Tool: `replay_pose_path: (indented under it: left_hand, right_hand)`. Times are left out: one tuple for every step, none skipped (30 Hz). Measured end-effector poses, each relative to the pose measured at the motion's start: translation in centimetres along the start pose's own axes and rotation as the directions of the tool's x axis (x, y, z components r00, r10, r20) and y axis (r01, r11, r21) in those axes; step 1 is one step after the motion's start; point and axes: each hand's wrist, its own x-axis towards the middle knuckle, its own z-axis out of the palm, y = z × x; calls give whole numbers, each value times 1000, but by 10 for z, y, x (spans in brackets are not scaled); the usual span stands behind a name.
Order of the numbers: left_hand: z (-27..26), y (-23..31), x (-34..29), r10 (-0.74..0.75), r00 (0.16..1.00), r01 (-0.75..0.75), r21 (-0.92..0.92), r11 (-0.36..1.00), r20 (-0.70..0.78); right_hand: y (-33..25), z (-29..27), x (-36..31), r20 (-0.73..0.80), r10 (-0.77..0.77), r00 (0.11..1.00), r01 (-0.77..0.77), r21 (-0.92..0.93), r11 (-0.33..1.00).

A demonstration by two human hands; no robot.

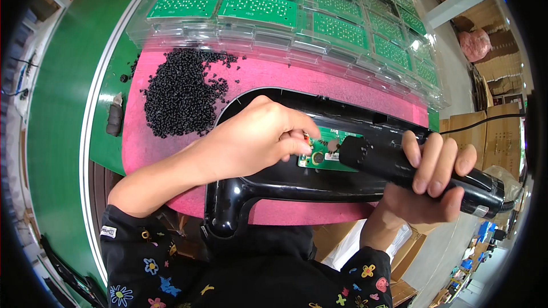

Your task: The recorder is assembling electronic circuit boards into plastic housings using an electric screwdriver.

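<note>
My right hand [434, 171] is wrapped round a black electric screwdriver [382, 159]. The screwdriver lies slantwise, its front end over a green circuit board [325, 162]. That board sits inside a long black plastic housing [297, 189], which has a rounded leg at its near left corner. Over the left end of the board is my left hand [257, 134], thumb and fingers curled together. What they pinch, if anything, is too small to make out. The screwdriver's tip cannot be seen clearly.
A heap of small black screws [180, 94] lies on the pink mat [274, 67], left of the housing. Behind stand clear plastic trays [251, 34] filled with green boards. A dark roll [115, 117] rests on the green table. Cardboard boxes [471, 137] are at the right.
</note>
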Motion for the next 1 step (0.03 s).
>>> replay_pose_path:
  left_hand:
    - [2, -5, -1, 213, 972, -181, 262, 948, -100]
  right_hand:
    - [0, 0, 0, 0, 0, 1000, 0, 0, 1000]
